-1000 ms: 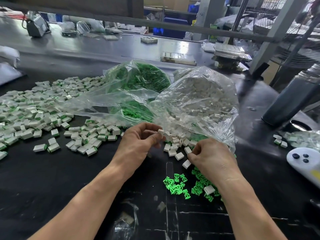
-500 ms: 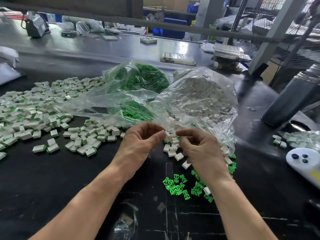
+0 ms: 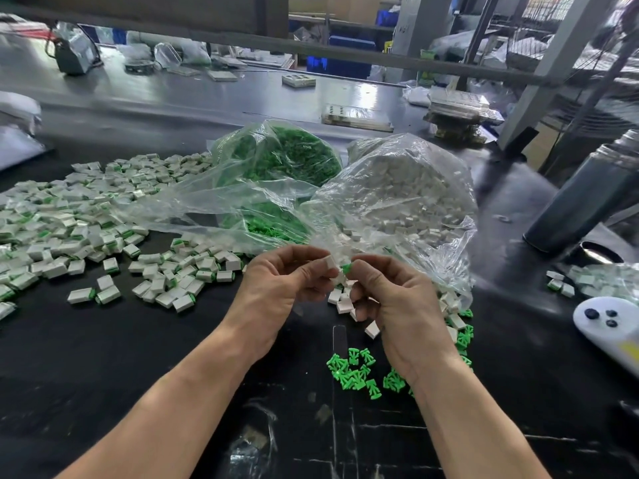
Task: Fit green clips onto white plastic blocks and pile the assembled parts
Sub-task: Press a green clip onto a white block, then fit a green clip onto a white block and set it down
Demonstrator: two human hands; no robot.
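My left hand pinches a white plastic block between thumb and fingers. My right hand pinches a green clip right beside that block, the two nearly touching above the black table. Loose green clips lie just below my right wrist. Loose white blocks are scattered under my hands at the mouth of a clear bag of white blocks. A clear bag of green clips sits behind it. Assembled white-and-green parts form a wide pile at the left.
A dark metal bottle stands at the right, with a white controller near the table's right edge. A few assembled parts lie beside it. Boxes and trays sit at the far back under a steel frame.
My right hand has come up from the loose clips with a green clip and met my left hand, which has lifted its white block slightly toward it.
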